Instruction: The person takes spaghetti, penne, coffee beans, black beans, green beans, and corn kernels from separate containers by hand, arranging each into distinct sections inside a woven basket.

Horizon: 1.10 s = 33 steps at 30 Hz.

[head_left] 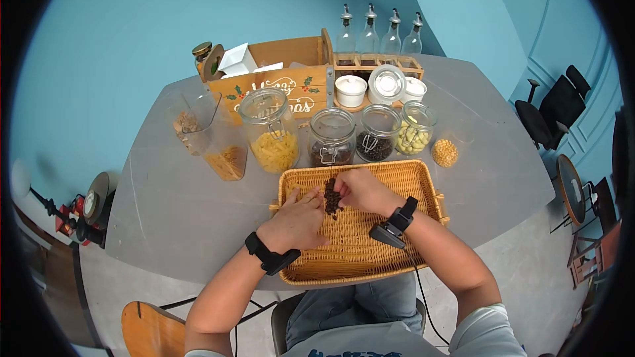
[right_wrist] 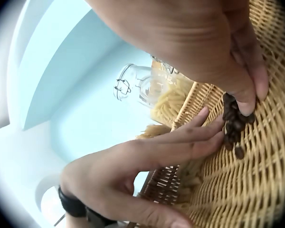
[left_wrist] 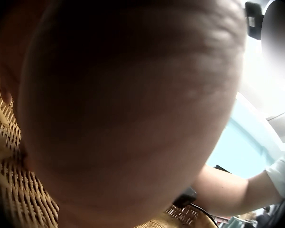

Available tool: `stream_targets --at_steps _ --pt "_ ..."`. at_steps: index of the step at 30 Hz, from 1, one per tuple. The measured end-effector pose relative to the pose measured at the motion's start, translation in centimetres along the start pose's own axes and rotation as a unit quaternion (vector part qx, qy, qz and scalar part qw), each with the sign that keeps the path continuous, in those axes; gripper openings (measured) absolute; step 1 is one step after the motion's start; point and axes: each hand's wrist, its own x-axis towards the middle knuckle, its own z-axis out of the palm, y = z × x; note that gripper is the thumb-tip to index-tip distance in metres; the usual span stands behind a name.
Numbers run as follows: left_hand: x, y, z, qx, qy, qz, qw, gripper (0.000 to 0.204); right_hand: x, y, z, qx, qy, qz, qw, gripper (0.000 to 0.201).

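Hands both in wicker tray [head_left: 423, 188], flanking small pile of coffee beans [head_left: 331, 199] at its centre-far part. Left hand [head_left: 297, 219] flat, fingers straight, touching beans. Right hand [head_left: 360, 188] fingers extended against pile. Pasta jar [head_left: 271, 131] beyond.
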Motion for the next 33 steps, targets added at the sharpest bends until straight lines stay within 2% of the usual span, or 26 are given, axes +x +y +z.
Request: stream_targets --at_steps 2,4,5,7,8,10,11,13,17,19,23,26,28,30,31,33 --pt "0.2 -0.1 0.1 -0.004 0.002 0.002 1.000 0.088 0.0 -0.4 -0.2 0.016 -0.006 0.021 1.000 0.031" --pt "0.1 -0.3 0.2 -0.010 0.003 0.000 1.000 0.088 0.2 -0.1 0.0 -0.050 0.059 -0.013 0.997 0.027" --pt "0.0 -0.4 0.3 -0.016 0.004 0.005 1.000 0.088 0.2 -0.1 0.1 -0.049 0.059 -0.015 0.997 0.027" --pt "-0.1 -0.5 0.1 -0.020 0.006 0.010 1.000 0.087 -0.1 -0.1 0.0 -0.156 0.104 -0.074 0.979 0.023" --pt "-0.1 -0.5 0.0 -0.026 0.002 0.007 1.000 0.087 -0.1 0.0 0.2 -0.157 0.106 -0.073 0.979 0.023" --pt "0.0 -0.4 0.0 -0.033 -0.002 0.008 0.999 0.086 -0.3 0.1 0.7 -0.146 0.121 -0.129 0.973 0.021" --pt "0.0 -0.4 0.1 -0.032 0.008 0.008 0.999 0.086 -0.5 0.1 0.6 -0.146 0.122 -0.127 0.974 0.021" --pt "-0.1 -0.4 0.2 -0.033 0.017 0.008 0.999 0.085 -1.0 0.0 0.0 -0.007 0.087 -0.086 0.992 0.023" --pt "-0.2 -0.3 -0.2 -0.039 0.017 0.012 0.999 0.083 -2.9 -1.4 -1.7 -0.044 0.042 -0.040 0.997 0.021" --pt "0.0 -0.3 -0.4 -0.036 0.015 0.017 0.999 0.083 -3.4 -0.8 -0.9 -0.031 -0.030 -0.010 0.999 0.018" --pt "0.1 0.1 -0.4 -0.018 0.020 0.014 1.000 0.080 -1.6 0.0 1.5 -0.072 0.041 -0.061 0.995 0.016" --pt "0.0 0.1 -0.6 -0.038 0.022 0.010 0.999 0.073 -1.1 -0.5 0.8 -0.041 0.018 -0.036 0.998 0.013" --pt "0.1 0.0 -1.2 -0.058 0.026 0.003 0.998 0.067 -1.4 -0.3 -1.2 -0.063 0.039 -0.065 0.995 0.010" --pt "-0.1 0.2 -2.3 -0.096 0.073 -0.008 0.993 0.051 -1.7 -1.2 -5.3 -0.048 0.129 -0.108 0.985 0.009" --pt "-0.1 0.7 -3.7 -0.097 0.075 -0.009 0.992 0.051 -1.7 -1.5 -7.4 -0.039 0.158 -0.092 0.982 0.009" --pt "1.1 2.2 -7.6 -0.239 0.135 -0.104 0.956 0.030 -1.0 -1.1 -11.2 -0.064 0.207 -0.075 0.973 0.011"
